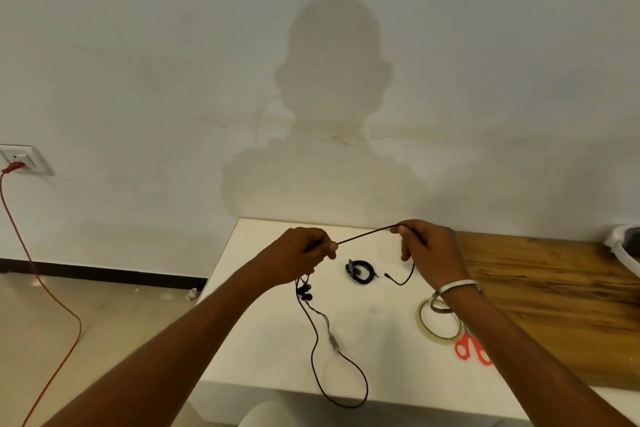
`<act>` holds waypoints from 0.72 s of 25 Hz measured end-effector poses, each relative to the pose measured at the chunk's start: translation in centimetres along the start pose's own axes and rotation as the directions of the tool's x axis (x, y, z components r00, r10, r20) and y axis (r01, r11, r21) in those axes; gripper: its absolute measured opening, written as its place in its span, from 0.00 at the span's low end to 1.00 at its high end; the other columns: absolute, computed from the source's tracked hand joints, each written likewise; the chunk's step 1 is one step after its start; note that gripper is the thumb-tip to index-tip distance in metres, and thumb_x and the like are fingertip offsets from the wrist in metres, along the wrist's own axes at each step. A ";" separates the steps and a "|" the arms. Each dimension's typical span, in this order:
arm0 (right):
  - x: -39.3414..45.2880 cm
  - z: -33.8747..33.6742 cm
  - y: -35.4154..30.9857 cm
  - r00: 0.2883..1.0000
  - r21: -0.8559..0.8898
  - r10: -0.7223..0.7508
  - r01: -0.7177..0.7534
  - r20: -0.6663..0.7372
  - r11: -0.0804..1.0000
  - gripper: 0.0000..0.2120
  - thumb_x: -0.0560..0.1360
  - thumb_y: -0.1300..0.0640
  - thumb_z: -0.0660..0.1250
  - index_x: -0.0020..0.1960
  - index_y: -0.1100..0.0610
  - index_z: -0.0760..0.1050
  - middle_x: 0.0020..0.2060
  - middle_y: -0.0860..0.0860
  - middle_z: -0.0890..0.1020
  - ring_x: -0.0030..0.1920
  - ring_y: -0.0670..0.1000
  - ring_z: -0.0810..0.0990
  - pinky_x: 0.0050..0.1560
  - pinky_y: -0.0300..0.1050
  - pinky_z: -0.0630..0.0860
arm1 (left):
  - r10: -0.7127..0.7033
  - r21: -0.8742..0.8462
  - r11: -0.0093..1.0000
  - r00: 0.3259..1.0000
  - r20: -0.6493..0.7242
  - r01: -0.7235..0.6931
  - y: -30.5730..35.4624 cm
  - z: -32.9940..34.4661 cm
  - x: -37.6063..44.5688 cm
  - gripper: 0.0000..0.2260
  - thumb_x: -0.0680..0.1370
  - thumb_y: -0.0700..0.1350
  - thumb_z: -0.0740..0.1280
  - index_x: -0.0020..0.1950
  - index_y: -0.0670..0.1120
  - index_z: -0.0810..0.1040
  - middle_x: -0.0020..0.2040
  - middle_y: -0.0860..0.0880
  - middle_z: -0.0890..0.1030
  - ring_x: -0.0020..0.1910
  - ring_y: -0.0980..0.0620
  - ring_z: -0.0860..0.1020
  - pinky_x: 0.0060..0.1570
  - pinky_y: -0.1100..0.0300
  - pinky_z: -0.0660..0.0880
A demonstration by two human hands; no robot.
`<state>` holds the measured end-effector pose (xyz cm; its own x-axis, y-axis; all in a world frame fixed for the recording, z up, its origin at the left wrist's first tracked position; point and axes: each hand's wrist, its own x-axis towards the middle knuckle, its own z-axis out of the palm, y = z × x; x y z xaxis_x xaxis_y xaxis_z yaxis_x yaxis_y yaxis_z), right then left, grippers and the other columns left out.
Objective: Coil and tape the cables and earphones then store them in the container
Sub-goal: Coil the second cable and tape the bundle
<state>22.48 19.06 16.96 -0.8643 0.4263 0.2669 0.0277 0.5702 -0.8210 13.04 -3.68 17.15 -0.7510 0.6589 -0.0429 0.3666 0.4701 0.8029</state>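
Earphones [313,322], one coiled cable [361,272].

Two cables [360,273], one earphones [306,292], one tape roll [439,320], perhaps one scissors [472,350].

At the right edge of the frame a white container [623,250] is cut off, only its rim showing. The right forearm hides part of the tape roll [439,321] and the blades of the orange scissors [472,350]. The small coiled cable [361,272] at centre is too small to make out its plugs. The orange cord [52,305] leaves the frame at lower left.
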 end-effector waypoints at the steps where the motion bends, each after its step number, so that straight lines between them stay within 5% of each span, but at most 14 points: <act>1: 0.1 -0.2 0.5 1.000 -0.010 0.015 -0.015 -0.017 1.000 0.09 0.78 0.60 0.61 0.46 0.55 0.80 0.28 0.51 0.78 0.27 0.40 0.75 0.31 0.28 0.70 | -0.001 0.010 1.000 1.000 -0.003 0.001 -0.1 -0.1 0.0 0.13 0.80 0.54 0.62 0.44 0.47 0.80 0.31 0.50 0.75 0.33 0.54 0.77 0.42 0.60 0.76; 5: 0.0 0.7 2.2 0.991 -0.212 0.111 -0.092 0.077 0.973 0.04 0.76 0.57 0.66 0.50 0.53 0.78 0.46 0.53 0.81 0.44 0.49 0.78 0.48 0.44 0.76 | -0.017 -0.137 0.990 1.000 0.015 0.018 0.4 -0.2 0.0 0.14 0.82 0.50 0.61 0.47 0.42 0.79 0.31 0.50 0.81 0.34 0.51 0.81 0.51 0.58 0.75; 7: -1.1 1.8 1.8 0.976 -0.302 0.044 0.023 0.214 0.953 0.15 0.73 0.54 0.69 0.59 0.51 0.74 0.57 0.50 0.75 0.54 0.48 0.74 0.57 0.45 0.72 | -0.015 -0.218 0.976 1.000 -0.005 0.014 1.2 0.2 0.0 0.14 0.82 0.48 0.61 0.48 0.39 0.79 0.33 0.47 0.82 0.36 0.48 0.82 0.47 0.62 0.77; 10: -2.4 3.7 -0.8 0.916 -0.093 -0.151 0.199 0.372 0.976 0.24 0.74 0.55 0.68 0.68 0.49 0.66 0.64 0.45 0.70 0.63 0.44 0.67 0.63 0.39 0.65 | 0.004 -0.252 0.968 1.000 0.019 0.001 1.9 0.7 0.1 0.13 0.81 0.47 0.62 0.49 0.38 0.79 0.32 0.46 0.80 0.33 0.47 0.81 0.41 0.61 0.79; 15: -1.6 4.2 -3.0 0.911 -0.149 -0.297 0.348 0.285 0.926 0.13 0.76 0.57 0.66 0.60 0.50 0.76 0.49 0.45 0.81 0.50 0.45 0.77 0.55 0.42 0.72 | 0.031 -0.190 0.981 0.999 0.021 -0.027 1.7 0.5 0.1 0.13 0.81 0.48 0.63 0.48 0.39 0.79 0.30 0.50 0.77 0.31 0.49 0.78 0.43 0.49 0.80; 18: -0.9 2.8 -2.9 0.915 -0.187 -0.290 0.348 0.279 0.919 0.09 0.76 0.57 0.65 0.54 0.53 0.81 0.43 0.49 0.84 0.44 0.45 0.80 0.47 0.31 0.71 | 0.005 -0.164 0.986 0.999 0.049 0.003 1.3 0.0 -0.2 0.11 0.80 0.49 0.65 0.49 0.42 0.81 0.29 0.53 0.77 0.31 0.50 0.78 0.43 0.50 0.79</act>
<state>21.78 15.05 17.66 -0.9395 0.0289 0.3414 -0.1813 0.8036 -0.5669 13.68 -3.26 18.21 -0.7211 0.6895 -0.0680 0.2693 0.3695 0.8894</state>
